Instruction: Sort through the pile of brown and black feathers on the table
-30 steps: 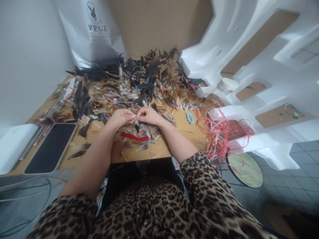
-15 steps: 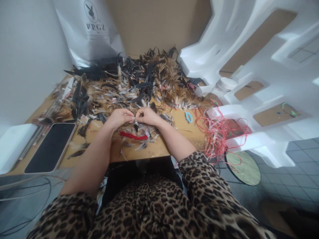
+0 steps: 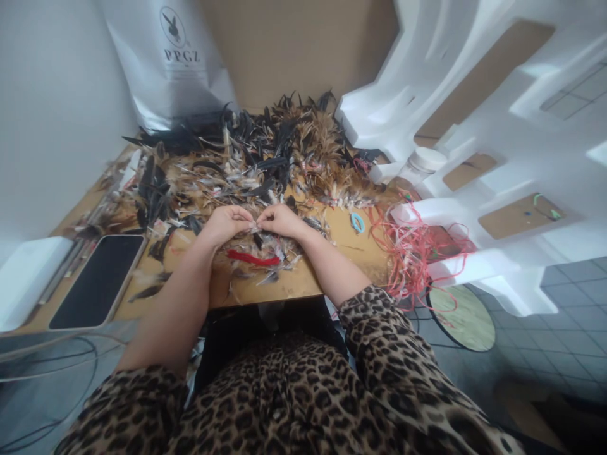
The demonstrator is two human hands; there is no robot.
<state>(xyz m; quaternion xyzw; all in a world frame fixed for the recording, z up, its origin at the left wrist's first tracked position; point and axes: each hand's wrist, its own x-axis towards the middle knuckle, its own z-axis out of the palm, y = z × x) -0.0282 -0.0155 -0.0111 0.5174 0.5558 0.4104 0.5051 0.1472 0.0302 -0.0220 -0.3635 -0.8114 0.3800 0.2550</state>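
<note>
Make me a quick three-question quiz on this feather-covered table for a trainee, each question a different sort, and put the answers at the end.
1. Multiple choice: what colour is the ring on the table?
A) black
B) light blue
C) green

2. True or false: the red strip lies nearer the person than the fingertips do.

3. Open: how are the fingers of the left hand and right hand placed among the feathers?

Key:
1. B.
2. True.
3. The fingertips of both hands come close together, pinching at a small pale piece; it is too small to identify for sure.
</note>
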